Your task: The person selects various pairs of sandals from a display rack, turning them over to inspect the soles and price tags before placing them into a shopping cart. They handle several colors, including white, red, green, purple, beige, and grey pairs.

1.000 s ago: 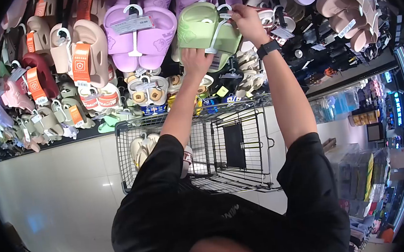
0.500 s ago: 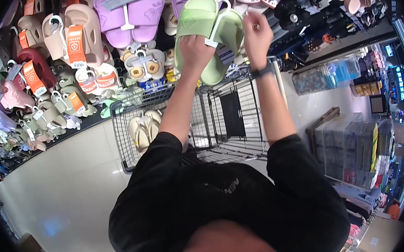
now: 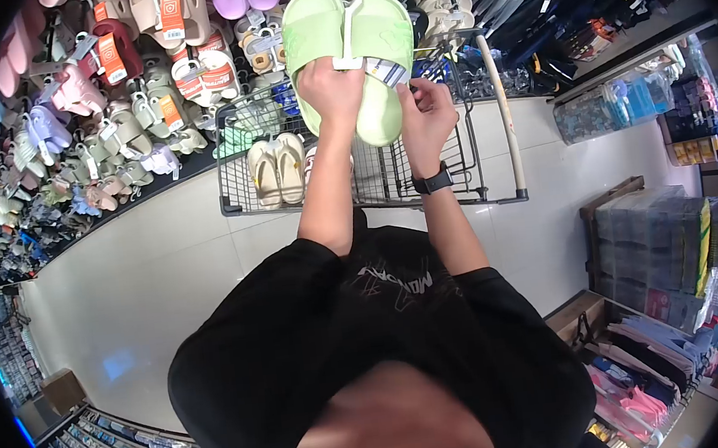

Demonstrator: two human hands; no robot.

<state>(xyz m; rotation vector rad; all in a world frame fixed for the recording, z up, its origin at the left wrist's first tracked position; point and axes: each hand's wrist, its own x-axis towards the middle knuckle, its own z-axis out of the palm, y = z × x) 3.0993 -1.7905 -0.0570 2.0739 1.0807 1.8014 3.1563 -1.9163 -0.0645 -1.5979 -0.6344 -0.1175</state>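
Observation:
A pair of light green slide slippers (image 3: 382, 36) hangs together on a white plastic hanger (image 3: 351, 30) in front of me, above the cart. My left hand (image 3: 332, 93) is closed around the left slipper, its fingers tucked under the strap. Close to the right slipper's opening, my right hand (image 3: 429, 118) has its fingers curled and pinched at the edge of a striped label (image 3: 387, 70). A dark watch sits on that wrist. The fingertips are small here, and their exact grip on the label is partly hidden.
Below the slippers stands a wire shopping cart (image 3: 243, 207), with cream flip-flops (image 3: 278, 171) inside. Racks of hanging slippers (image 3: 125, 130) fill the far left. Wrapped stacked boxes (image 3: 645, 235) stand on the right, and a clothes rack (image 3: 641, 370) is at lower right.
The green slippers have turned to face me more squarely, with the label tilted up. My right hand has come down and left to the label. The cart and shelves appear shifted in view.

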